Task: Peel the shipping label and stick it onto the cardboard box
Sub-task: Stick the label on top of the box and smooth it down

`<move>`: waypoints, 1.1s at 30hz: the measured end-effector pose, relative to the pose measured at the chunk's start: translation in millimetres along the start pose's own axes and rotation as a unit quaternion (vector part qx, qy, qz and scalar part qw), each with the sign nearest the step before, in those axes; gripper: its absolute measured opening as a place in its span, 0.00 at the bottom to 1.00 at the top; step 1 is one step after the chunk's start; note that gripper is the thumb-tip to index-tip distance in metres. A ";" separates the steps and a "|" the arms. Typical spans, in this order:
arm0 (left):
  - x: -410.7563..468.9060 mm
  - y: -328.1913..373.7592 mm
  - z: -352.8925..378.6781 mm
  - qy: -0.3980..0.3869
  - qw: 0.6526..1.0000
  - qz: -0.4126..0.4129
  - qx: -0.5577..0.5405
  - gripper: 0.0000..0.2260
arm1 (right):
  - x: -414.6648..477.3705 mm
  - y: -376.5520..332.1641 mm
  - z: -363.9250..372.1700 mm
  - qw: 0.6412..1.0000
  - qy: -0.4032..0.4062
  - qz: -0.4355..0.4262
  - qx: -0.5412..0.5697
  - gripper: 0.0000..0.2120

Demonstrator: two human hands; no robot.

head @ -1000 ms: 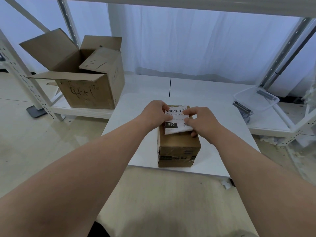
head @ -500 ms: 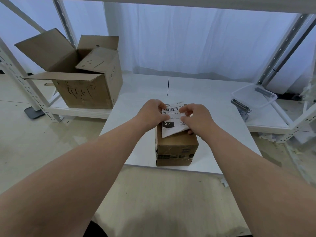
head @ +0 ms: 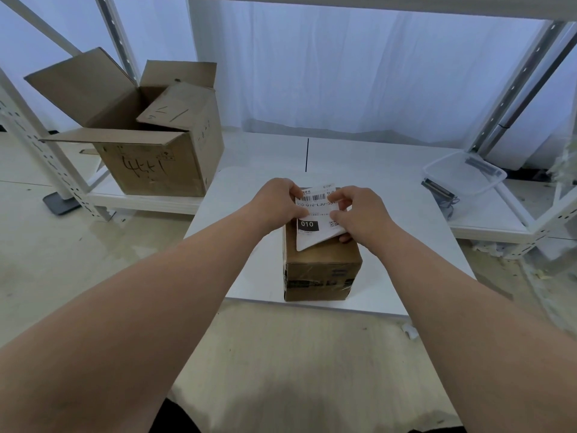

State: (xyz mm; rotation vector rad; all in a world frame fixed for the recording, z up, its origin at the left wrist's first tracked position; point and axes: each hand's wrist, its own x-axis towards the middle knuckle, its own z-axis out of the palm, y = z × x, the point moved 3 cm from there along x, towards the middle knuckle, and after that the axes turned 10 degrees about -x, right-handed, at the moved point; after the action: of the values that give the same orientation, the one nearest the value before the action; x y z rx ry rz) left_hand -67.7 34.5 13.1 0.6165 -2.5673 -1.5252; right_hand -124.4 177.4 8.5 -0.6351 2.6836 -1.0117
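A small brown cardboard box (head: 321,270) stands on the white table (head: 237,245) near its front edge. Above the box's top I hold a white shipping label (head: 313,218) with a barcode and a black "010" patch. My left hand (head: 278,207) pinches the label's upper left edge. My right hand (head: 362,217) grips its right side, fingers at the top right corner. The label is tilted, its lower left corner lifted off the box top. I cannot tell whether the backing has separated from the label.
A large open cardboard box (head: 150,145) with handwriting sits on a low white shelf at the left. A clear plastic tray (head: 465,176) and a dark tool (head: 437,190) lie on the shelf at the right. White rack posts flank the table; curtains hang behind.
Both hands have shifted slightly on the label; the right fingers have moved up to its top right corner, and the label tilts more, with its lower corner pointing down to the left.
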 end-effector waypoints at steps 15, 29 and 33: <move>-0.4 1.4 0.1 -0.002 0.998 0.012 0.058 0.18 | 1.0 0.8 3.4 1.000 -0.018 0.000 -0.025 0.16; 0.6 0.9 2.5 0.011 0.996 0.013 0.085 0.18 | 1.8 0.6 3.5 1.000 -0.011 0.004 -0.024 0.15; 1.0 -0.3 1.9 0.015 0.998 0.008 0.055 0.17 | 0.5 2.0 2.1 1.000 0.000 0.008 -0.009 0.15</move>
State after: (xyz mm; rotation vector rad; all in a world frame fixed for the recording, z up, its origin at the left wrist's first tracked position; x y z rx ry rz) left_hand -69.1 35.6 11.8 0.6243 -2.6419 -1.3661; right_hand -124.8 177.3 5.6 -0.6173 2.6955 -0.9843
